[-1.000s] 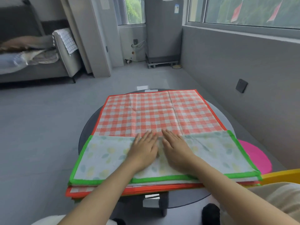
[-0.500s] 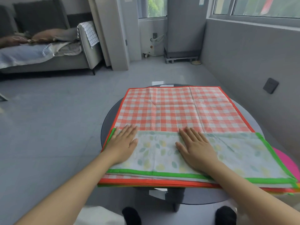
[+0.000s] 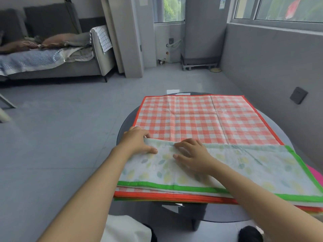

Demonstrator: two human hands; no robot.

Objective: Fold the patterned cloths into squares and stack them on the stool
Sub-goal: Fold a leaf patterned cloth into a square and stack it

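On the round dark table [image 3: 125, 123], your left hand [image 3: 138, 142] pinches the leafy cloth [image 3: 244, 165] corner; your right hand [image 3: 192, 154] presses flat. You're on fold 2: next, bring that corner across.

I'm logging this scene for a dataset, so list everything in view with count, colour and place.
Leaf cloth: one, white with green border, folded, top of pile, near half.
Checked cloth: one, orange and white, spread under it.
Other cloths: several, orange edges showing, count unclear, beneath.
Table: one, dark, round, under pile.
Stool: one, pink, right of table.
Sofa: one, grey, far left.
Windows: two, far wall and right.
Left hand: grips leaf cloth's left end.
Right hand: flat on leaf cloth.
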